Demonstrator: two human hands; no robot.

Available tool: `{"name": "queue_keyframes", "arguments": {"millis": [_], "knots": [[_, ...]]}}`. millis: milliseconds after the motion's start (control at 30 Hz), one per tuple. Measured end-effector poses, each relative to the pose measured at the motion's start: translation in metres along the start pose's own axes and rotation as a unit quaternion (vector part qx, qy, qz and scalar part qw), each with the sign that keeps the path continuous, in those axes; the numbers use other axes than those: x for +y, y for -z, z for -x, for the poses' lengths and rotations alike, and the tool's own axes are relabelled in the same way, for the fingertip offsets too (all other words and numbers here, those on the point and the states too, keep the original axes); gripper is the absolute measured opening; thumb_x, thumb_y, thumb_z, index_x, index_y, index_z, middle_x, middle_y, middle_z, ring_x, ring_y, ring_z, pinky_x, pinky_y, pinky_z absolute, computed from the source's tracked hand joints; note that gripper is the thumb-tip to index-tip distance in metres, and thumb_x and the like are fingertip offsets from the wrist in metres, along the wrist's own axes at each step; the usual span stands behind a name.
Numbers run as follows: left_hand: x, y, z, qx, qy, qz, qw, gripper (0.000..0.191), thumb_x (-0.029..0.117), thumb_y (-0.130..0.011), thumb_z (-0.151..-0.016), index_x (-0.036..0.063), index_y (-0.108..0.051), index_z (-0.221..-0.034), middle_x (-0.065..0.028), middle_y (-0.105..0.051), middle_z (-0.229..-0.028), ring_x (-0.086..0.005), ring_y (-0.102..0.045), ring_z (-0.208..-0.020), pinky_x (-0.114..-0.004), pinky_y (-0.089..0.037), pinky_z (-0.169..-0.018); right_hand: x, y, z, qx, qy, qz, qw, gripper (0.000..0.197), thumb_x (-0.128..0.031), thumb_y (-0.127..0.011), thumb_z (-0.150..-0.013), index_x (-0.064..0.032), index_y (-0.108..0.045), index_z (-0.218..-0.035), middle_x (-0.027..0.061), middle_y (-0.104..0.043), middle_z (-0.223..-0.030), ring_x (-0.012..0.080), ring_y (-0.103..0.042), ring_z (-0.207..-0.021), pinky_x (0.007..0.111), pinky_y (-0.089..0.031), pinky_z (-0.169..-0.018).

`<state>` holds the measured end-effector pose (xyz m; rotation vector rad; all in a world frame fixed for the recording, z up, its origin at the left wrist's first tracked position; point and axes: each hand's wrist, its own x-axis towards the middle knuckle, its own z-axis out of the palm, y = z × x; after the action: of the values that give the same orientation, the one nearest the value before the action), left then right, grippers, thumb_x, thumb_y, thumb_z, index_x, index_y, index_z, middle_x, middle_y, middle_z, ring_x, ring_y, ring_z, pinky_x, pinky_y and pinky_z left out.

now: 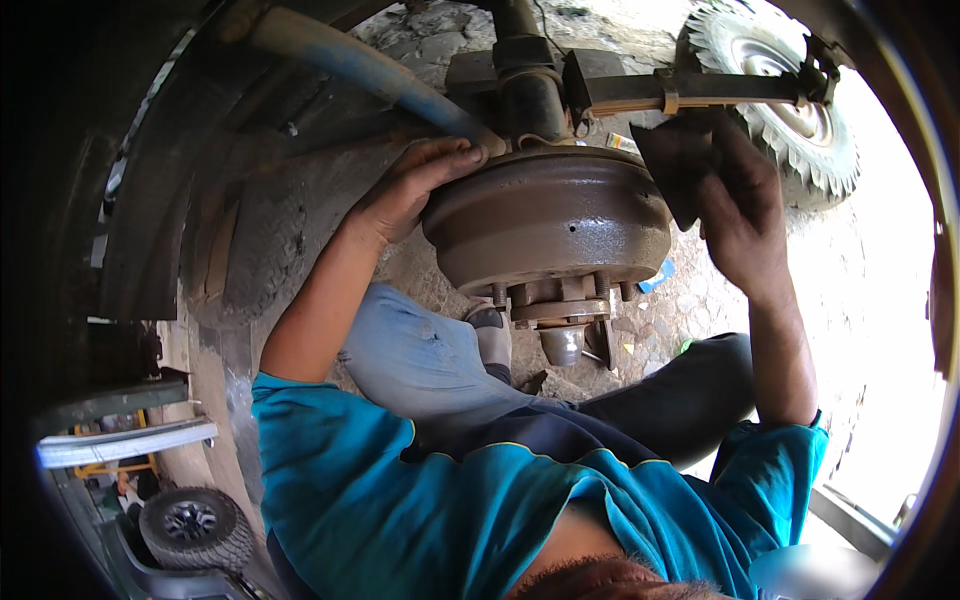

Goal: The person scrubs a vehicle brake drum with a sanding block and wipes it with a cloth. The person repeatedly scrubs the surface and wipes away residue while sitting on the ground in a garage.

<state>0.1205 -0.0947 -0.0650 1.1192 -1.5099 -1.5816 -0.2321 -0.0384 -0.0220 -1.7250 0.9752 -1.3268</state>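
A brown metal brake drum sits on the axle end in front of me, with wheel studs and a hub on its near side. My left hand rests at the drum's upper left rim, its fingertips by the lower end of a blue shock absorber. In my right hand, to the right of the drum, is a dark, flat piece with a pointed corner; its material cannot be told. That piece is close to the drum's right side; whether they touch is unclear.
Behind the drum stands the axle tube, with a leaf spring running right. A wheel with a chunky tyre is at the upper right. A blue packet lies on the stone floor. Another wheel shows at the lower left.
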Motion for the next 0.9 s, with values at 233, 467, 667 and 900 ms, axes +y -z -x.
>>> {"name": "queue_keyframes", "arguments": {"millis": [233,467,667,900], "knots": [[0.057,-0.026,-0.008,0.027,-0.161,-0.030,0.986,0.040,0.037,-0.063,-0.107,0.0016,-0.071,-0.125,-0.0118,-0.076,-0.118,-0.0207,-0.070,-0.118,-0.036,-0.053,-0.098,0.031,-0.001,-0.079,-0.034,-0.060,-0.138,0.988,0.034,-0.013,-0.064,-0.100,0.0019,-0.069,-0.130,0.0072,-0.076,-0.105,0.0089,-0.069,-0.084,0.023,-0.056,-0.073],[0.056,-0.043,-0.014,0.068,-0.167,-0.035,0.983,0.030,0.026,-0.070,-0.105,0.0008,-0.071,-0.121,-0.0128,-0.076,-0.117,-0.0219,-0.073,-0.112,-0.036,-0.059,-0.091,0.052,-0.014,-0.100,-0.023,-0.107,-0.298,0.948,0.040,-0.015,-0.073,-0.099,0.0025,-0.067,-0.134,0.0117,-0.075,-0.119,0.0178,-0.073,-0.104,0.031,-0.058,-0.094],[0.058,-0.057,-0.025,0.097,-0.141,-0.025,0.985,0.028,0.025,-0.069,-0.106,0.0014,-0.072,-0.121,-0.0116,-0.077,-0.115,-0.0200,-0.074,-0.107,-0.034,-0.060,-0.088,0.061,-0.021,-0.102,-0.030,-0.162,-0.373,0.913,0.041,-0.013,-0.071,-0.101,0.0015,-0.064,-0.139,0.0132,-0.075,-0.122,0.0215,-0.075,-0.107,0.035,-0.060,-0.096],[0.071,-0.073,-0.039,0.103,-0.242,-0.015,0.965,0.021,0.017,-0.076,-0.102,0.0018,-0.072,-0.116,-0.0068,-0.076,-0.106,-0.0144,-0.073,-0.098,-0.029,-0.059,-0.084,0.050,-0.042,-0.101,-0.041,-0.083,-0.443,0.892,0.036,-0.008,-0.066,-0.105,0.0023,-0.061,-0.138,0.0144,-0.074,-0.123,0.0218,-0.074,-0.107,0.036,-0.062,-0.093]]}}
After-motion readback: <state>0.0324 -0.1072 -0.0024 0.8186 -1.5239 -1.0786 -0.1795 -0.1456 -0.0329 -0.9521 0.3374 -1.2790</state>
